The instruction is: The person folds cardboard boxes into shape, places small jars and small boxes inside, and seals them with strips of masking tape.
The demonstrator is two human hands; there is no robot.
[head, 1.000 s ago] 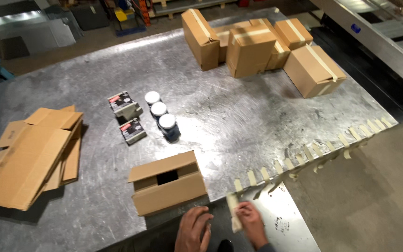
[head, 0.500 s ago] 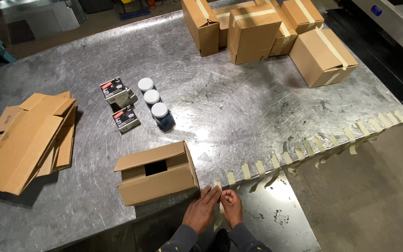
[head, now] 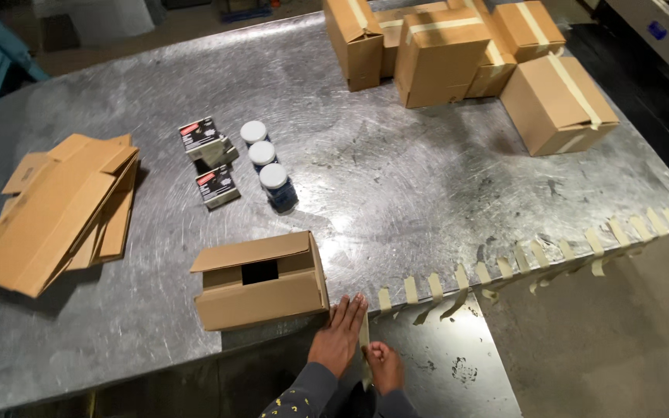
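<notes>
While half a second ago both hands met at the desk [head: 427, 193] edge, now the left hand [head: 340, 337] lies flat beside the half-open carton [head: 261, 282] and the right hand [head: 385, 365] pinches 1 tape strip [head: 365, 340], peeled free at lower centre.

We see a scuffed grey metal table [head: 396, 193]; on it lie flattened cartons [head: 60, 209] at left, two small dark packets [head: 210, 159] beside three white-capped jars [head: 267, 170], a half-open cardboard box [head: 261, 280] near the front, taped boxes [head: 458, 58] at the back; tape strips [head: 520, 259] hang along its edge.
</notes>
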